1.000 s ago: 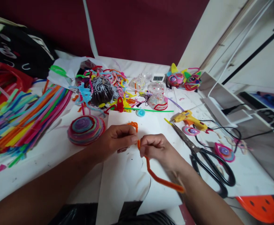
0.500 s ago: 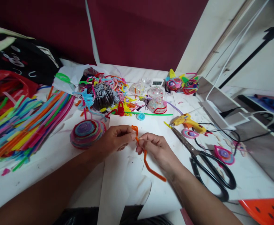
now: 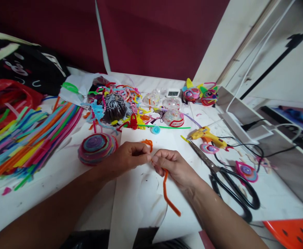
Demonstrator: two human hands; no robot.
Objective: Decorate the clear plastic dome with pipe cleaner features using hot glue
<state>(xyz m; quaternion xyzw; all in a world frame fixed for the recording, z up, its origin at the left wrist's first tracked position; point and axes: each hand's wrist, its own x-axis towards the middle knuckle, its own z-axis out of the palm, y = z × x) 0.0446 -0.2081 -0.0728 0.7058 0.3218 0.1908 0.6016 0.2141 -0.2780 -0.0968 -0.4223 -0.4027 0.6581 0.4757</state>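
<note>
Between both hands, over white paper (image 3: 133,193), is an orange pipe cleaner (image 3: 168,197). My left hand (image 3: 134,155) pinches it near a small bent loop at its far end. Close beside it, my right hand (image 3: 170,164) also grips the stem with thumb and fingers. The fingertips of the two hands nearly meet and hide the stretch between them. A loose tail of the pipe cleaner hangs below my right hand, angled toward the lower right. Left of my left hand sits a round coiled ball of coloured pipe cleaners (image 3: 96,147).
Large black-handled scissors (image 3: 213,169) lie to the right, beside a yellow glue gun (image 3: 205,135) and its cables. Many coloured pipe cleaners (image 3: 37,141) spread at the left. Behind the hands are a small blue coil (image 3: 155,129), a small digital clock (image 3: 172,93) and a heap of scraps.
The orange loop has shifted left and now partly sits behind my left fingers. The loose tail has swung downward, and my fingertips have drawn closer together.
</note>
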